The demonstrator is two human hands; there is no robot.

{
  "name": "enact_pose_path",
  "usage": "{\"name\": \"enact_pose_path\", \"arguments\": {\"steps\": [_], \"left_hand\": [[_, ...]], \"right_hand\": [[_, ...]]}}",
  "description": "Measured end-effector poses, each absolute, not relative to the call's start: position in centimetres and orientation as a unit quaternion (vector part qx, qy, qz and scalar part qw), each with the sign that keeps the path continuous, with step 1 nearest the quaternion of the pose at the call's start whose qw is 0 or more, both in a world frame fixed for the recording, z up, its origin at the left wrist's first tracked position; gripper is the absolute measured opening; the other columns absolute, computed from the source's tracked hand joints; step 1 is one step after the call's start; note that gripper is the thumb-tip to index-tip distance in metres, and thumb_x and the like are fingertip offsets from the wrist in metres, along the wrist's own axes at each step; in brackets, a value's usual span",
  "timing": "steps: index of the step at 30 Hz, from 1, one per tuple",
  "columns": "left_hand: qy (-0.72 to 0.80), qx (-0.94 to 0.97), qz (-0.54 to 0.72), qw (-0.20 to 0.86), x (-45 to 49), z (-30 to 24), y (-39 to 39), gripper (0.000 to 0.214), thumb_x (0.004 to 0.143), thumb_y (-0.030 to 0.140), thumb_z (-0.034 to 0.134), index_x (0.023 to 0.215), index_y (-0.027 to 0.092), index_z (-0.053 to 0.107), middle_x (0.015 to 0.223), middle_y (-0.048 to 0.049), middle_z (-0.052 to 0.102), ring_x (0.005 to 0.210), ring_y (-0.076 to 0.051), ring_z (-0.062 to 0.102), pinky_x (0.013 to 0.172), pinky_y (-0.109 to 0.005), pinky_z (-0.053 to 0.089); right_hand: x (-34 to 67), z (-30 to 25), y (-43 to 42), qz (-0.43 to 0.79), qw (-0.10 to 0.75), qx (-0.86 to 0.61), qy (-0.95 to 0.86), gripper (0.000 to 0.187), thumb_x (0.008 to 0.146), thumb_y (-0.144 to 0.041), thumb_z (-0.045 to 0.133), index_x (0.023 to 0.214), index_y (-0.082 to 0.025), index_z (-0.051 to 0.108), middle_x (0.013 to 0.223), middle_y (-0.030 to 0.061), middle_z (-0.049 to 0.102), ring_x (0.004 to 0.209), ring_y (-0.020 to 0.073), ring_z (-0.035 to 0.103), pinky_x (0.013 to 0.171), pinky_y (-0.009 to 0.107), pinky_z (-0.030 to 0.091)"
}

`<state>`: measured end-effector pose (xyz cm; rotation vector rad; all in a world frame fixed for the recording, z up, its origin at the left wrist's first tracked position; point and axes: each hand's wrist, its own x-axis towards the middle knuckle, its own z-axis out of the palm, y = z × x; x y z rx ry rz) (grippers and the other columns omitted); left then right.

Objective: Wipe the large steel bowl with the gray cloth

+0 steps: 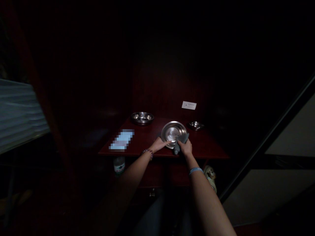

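A round steel plate [172,131] is tilted up on the dark red table [211,147]. My left hand [160,144] grips its lower left rim, fingers closed on the edge. My right hand [185,147] is closed on a grey cloth [181,140] that presses against the plate's lower right side. A bead bracelet sits on my left wrist and a blue band on my right wrist.
A steel bowl [142,117] stands at the back left of the table and a smaller steel bowl [196,125] at the back right. A pale blurred card [121,140] lies at the left. A white wall socket [189,105] is behind. A bottle [119,165] stands under the table.
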<state>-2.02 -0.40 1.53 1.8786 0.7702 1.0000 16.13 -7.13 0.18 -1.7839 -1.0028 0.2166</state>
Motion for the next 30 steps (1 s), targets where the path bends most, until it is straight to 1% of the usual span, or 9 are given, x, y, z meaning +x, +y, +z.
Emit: {"name": "enact_pose_path", "arguments": {"steps": [3,6,8,12,17,21,26,28,30], "left_hand": [[0.316,0.757,0.398,0.411,-2.0,1.7,-0.4,0.047,0.073,0.035,0.072,0.116,0.016,0.068,0.121,-0.0087,0.070,0.116,-0.025,0.063,0.102,-0.031,0.047],[0.352,0.758,0.387,0.390,-2.0,1.7,-0.4,0.037,0.077,0.027,0.065,0.112,0.015,0.070,0.120,-0.0075,0.071,0.115,-0.024,0.063,0.103,-0.031,0.046],[0.371,0.758,0.376,0.383,-2.0,1.7,-0.3,0.033,0.080,0.026,0.061,0.109,0.015,0.071,0.118,-0.0074,0.072,0.113,-0.024,0.064,0.103,-0.031,0.046],[0.379,0.767,0.358,0.374,-2.0,1.7,-0.3,0.034,0.082,0.028,0.057,0.110,0.015,0.071,0.117,-0.0070,0.072,0.111,-0.023,0.065,0.101,-0.031,0.047],[0.393,0.775,0.339,0.361,-2.0,1.9,-0.4,0.038,0.081,0.030,0.057,0.114,0.017,0.070,0.124,-0.0063,0.069,0.118,-0.024,0.061,0.102,-0.029,0.045],[0.404,0.768,0.335,0.368,-2.1,1.8,-0.4,0.037,0.078,0.031,0.061,0.113,0.019,0.070,0.122,-0.0066,0.070,0.118,-0.026,0.061,0.103,-0.033,0.044],[0.384,0.760,0.355,0.385,-2.1,1.7,-0.4,0.036,0.077,0.031,0.062,0.109,0.018,0.072,0.119,-0.0091,0.071,0.116,-0.030,0.062,0.103,-0.038,0.044],[0.380,0.752,0.361,0.400,-2.0,1.7,-0.3,0.033,0.077,0.028,0.062,0.106,0.016,0.072,0.117,-0.0092,0.071,0.115,-0.029,0.063,0.103,-0.038,0.045],[0.370,0.737,0.371,0.427,-1.9,1.6,-0.2,0.032,0.077,0.025,0.061,0.106,0.015,0.072,0.117,-0.0091,0.072,0.114,-0.027,0.064,0.103,-0.036,0.046]], "right_hand": [[16.1,0.1,-7.0,0.086,0.526,-0.738,-0.414,0.047,0.076,-0.035,0.069,0.118,-0.017,0.065,0.112,0.0118,0.072,0.104,0.0232,0.068,0.089,0.030,0.051],[16.1,0.0,-7.0,0.083,0.527,-0.737,-0.414,0.042,0.078,-0.035,0.066,0.115,-0.017,0.067,0.110,0.0122,0.073,0.103,0.0232,0.068,0.088,0.030,0.051],[16.0,0.1,-7.1,0.083,0.528,-0.736,-0.415,0.039,0.079,-0.036,0.064,0.112,-0.017,0.068,0.108,0.0128,0.073,0.103,0.0234,0.068,0.088,0.029,0.051],[16.0,0.3,-7.4,0.079,0.532,-0.737,-0.410,0.036,0.080,-0.036,0.062,0.108,-0.015,0.070,0.107,0.0140,0.073,0.102,0.0241,0.069,0.087,0.029,0.051],[16.1,0.7,-7.9,0.053,0.539,-0.741,-0.397,0.039,0.081,-0.038,0.061,0.110,-0.015,0.070,0.105,0.0144,0.074,0.100,0.0253,0.069,0.086,0.029,0.051],[16.3,0.9,-8.2,0.042,0.538,-0.748,-0.385,0.043,0.082,-0.040,0.059,0.117,-0.015,0.067,0.106,0.0138,0.073,0.100,0.0256,0.069,0.087,0.031,0.052],[15.7,1.1,-8.3,0.028,0.535,-0.759,-0.371,0.046,0.083,-0.040,0.059,0.123,-0.016,0.064,0.107,0.0123,0.073,0.100,0.0255,0.069,0.085,0.032,0.052],[15.5,1.1,-8.1,0.031,0.544,-0.757,-0.361,0.046,0.083,-0.039,0.059,0.122,-0.016,0.064,0.107,0.0120,0.073,0.099,0.0252,0.070,0.085,0.031,0.053],[15.3,1.0,-7.7,0.046,0.558,-0.750,-0.351,0.043,0.082,-0.038,0.061,0.117,-0.014,0.067,0.106,0.0129,0.074,0.099,0.0257,0.070,0.084,0.030,0.053]]}}
